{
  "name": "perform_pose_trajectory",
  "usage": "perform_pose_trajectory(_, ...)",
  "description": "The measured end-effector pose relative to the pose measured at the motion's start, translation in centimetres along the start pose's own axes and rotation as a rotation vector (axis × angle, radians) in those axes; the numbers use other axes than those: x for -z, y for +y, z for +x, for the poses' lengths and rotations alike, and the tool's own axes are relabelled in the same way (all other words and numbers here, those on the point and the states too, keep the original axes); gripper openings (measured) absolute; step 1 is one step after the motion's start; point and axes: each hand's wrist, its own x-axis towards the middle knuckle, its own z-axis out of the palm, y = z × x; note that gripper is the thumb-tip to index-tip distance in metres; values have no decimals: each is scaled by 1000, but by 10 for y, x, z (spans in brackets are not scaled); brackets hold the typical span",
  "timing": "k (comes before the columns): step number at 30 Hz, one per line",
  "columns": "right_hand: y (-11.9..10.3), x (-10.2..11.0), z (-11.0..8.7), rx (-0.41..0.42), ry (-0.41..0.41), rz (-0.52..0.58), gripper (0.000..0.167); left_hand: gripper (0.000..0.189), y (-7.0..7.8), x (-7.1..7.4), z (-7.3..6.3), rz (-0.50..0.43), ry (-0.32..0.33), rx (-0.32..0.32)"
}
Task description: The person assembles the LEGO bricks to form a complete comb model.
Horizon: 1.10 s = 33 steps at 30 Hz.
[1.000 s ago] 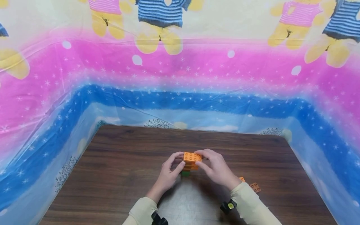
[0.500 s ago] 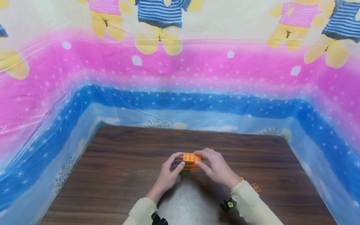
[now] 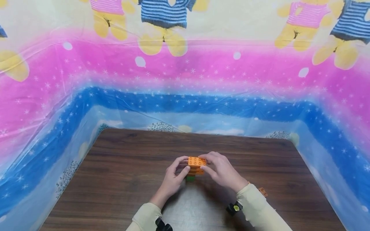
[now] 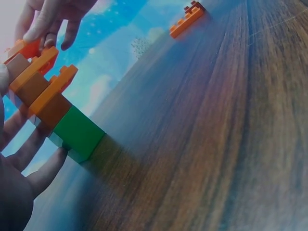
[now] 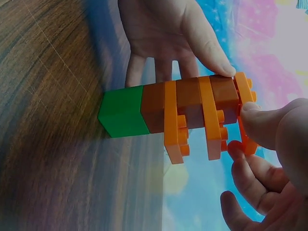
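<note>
A tower of toy building bricks stands on the table. At its base is a green brick [image 5: 122, 110], and above it brown bricks [image 5: 188, 101] alternate with thin orange plates that jut out to one side. My left hand [image 3: 172, 178] holds the tower from the left, thumb near the top and fingers behind it, a lower finger reaching the green brick in the left wrist view. The topmost orange plate [image 3: 195, 161], studs up, is pinched at its right end by the thumb and fingers of my right hand [image 3: 222, 170].
Right of the tower, beside my right sleeve [image 3: 254, 200], lie a loose brown piece [image 3: 262, 192] and an orange plate [image 4: 186, 22], the latter mostly hidden in the head view. A patterned cloth [image 3: 185, 102] hangs round the back and sides of the wooden table [image 3: 130, 160].
Both hands keep the same hold on the tower. My right forearm has shifted slightly and now covers more of the loose orange plate.
</note>
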Motion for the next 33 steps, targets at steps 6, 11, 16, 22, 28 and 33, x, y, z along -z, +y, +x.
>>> perform_pose_trajectory(6, 0, 0, 0, 1, -3, -2, 36, 34, 1, 0, 0, 2, -2, 8)
perform_pose_trajectory(11, -2, 1, 0, -1, -2, -4, 35, 37, 0, 1, 1, -9, -8, -10)
perform_pose_trajectory(16, -1, 2, 0, 7, 1, -11, 35, 40, 2, 2, 2, -24, -20, -43)
perform_pose_trajectory(22, 0, 1, 0, 11, -1, -6, 36, 39, 6, 1, 4, -25, -16, -67)
perform_pose_trajectory(28, 1, 0, 0, 16, 1, 1, 36, 34, 9, 0, 7, -29, 0, -72)
perform_pose_trajectory(33, 1, -1, 1, 10, 4, 3, 36, 34, 9, -1, 7, -34, 5, -71)
